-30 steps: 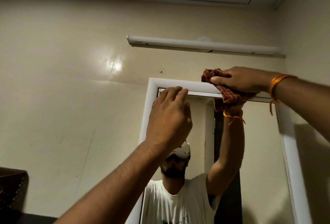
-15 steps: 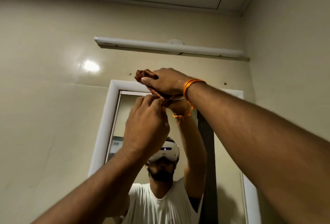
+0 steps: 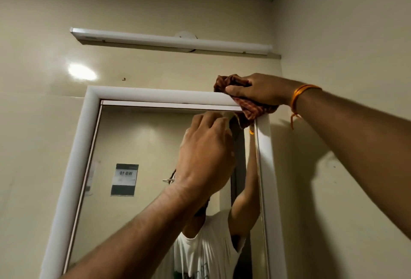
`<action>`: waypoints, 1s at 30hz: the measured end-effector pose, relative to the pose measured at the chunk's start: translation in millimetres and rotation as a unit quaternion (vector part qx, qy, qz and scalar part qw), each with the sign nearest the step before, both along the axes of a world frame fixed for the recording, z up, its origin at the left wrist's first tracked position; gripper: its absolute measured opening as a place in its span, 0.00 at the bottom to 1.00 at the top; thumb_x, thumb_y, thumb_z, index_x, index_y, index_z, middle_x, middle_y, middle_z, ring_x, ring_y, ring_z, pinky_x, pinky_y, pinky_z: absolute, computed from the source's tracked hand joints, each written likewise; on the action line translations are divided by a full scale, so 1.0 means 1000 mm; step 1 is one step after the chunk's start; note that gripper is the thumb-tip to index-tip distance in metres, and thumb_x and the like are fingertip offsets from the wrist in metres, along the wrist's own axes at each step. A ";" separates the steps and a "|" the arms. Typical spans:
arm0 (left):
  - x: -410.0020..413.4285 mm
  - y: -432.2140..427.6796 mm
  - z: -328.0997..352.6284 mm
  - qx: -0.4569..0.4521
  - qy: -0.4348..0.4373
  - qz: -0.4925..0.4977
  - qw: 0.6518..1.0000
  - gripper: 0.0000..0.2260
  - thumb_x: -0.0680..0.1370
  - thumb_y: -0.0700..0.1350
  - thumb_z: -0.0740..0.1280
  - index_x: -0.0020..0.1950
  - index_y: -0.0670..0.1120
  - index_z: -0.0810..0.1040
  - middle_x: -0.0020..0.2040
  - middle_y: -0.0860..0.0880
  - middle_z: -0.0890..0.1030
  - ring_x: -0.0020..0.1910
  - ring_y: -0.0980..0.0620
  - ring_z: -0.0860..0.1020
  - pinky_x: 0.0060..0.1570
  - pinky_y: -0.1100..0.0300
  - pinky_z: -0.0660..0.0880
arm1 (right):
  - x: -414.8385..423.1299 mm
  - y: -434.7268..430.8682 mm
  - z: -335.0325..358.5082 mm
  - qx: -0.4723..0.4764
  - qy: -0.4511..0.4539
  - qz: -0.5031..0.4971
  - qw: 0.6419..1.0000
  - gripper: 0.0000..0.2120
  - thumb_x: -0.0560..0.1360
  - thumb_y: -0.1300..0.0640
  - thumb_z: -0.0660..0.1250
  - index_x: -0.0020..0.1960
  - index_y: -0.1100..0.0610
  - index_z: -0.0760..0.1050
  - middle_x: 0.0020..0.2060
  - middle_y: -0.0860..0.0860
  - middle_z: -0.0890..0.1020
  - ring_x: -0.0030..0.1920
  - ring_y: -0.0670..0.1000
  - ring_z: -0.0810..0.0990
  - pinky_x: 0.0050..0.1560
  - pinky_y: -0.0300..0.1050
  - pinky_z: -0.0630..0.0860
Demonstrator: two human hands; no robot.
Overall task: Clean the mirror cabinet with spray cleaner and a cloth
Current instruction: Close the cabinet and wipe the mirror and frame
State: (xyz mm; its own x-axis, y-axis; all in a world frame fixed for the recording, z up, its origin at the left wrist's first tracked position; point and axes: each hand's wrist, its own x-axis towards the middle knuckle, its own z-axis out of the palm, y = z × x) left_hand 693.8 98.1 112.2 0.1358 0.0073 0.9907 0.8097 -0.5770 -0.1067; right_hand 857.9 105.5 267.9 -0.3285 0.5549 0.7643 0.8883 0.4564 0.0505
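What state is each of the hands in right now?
Left hand: fingers curled at the top edge of the mirror; a grip cannot be told.
Right hand: holding the reddish cloth on the top right corner of the cabinet frame.

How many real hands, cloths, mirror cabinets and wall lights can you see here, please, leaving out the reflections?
Hands: 2, the left hand and the right hand
Cloth: 1, red-brown, gripped by the right hand
Mirror cabinet: 1, white-framed
Wall light: 1, white
Total: 5
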 end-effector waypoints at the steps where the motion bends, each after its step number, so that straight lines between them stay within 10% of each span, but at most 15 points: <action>1: 0.006 0.001 -0.001 0.001 0.005 0.001 1.000 0.16 0.78 0.47 0.57 0.62 0.44 0.77 0.61 0.48 0.77 0.61 0.49 0.70 0.55 0.58 0.70 | 0.006 -0.001 -0.002 0.002 0.009 0.001 1.000 0.26 0.76 0.32 0.56 0.58 0.51 0.76 0.45 0.52 0.82 0.43 0.50 0.80 0.40 0.42 0.71; 10: 0.032 0.004 -0.007 0.023 0.017 -0.025 0.999 0.14 0.78 0.47 0.59 0.59 0.43 0.79 0.58 0.46 0.79 0.58 0.47 0.74 0.52 0.53 0.74 | 0.023 0.020 -0.033 0.071 0.214 0.154 0.962 0.19 0.77 0.39 0.62 0.59 0.50 0.79 0.47 0.48 0.83 0.48 0.50 0.81 0.52 0.45 0.75; 20: 0.039 0.001 -0.024 0.011 0.016 -0.051 0.999 0.16 0.80 0.49 0.56 0.60 0.45 0.77 0.59 0.48 0.78 0.61 0.50 0.72 0.53 0.55 0.73 | 0.014 0.033 -0.063 0.027 0.517 0.252 0.817 0.23 0.77 0.39 0.63 0.58 0.56 0.79 0.47 0.53 0.84 0.48 0.52 0.83 0.51 0.46 0.81; 30: 0.045 0.004 -0.062 -0.048 0.037 -0.069 0.996 0.21 0.78 0.54 0.51 0.63 0.48 0.75 0.60 0.52 0.76 0.61 0.55 0.69 0.56 0.53 0.75 | 0.010 0.031 -0.134 0.079 0.496 0.161 0.850 0.21 0.80 0.38 0.57 0.46 0.56 0.76 0.34 0.48 0.79 0.35 0.46 0.79 0.34 0.39 0.73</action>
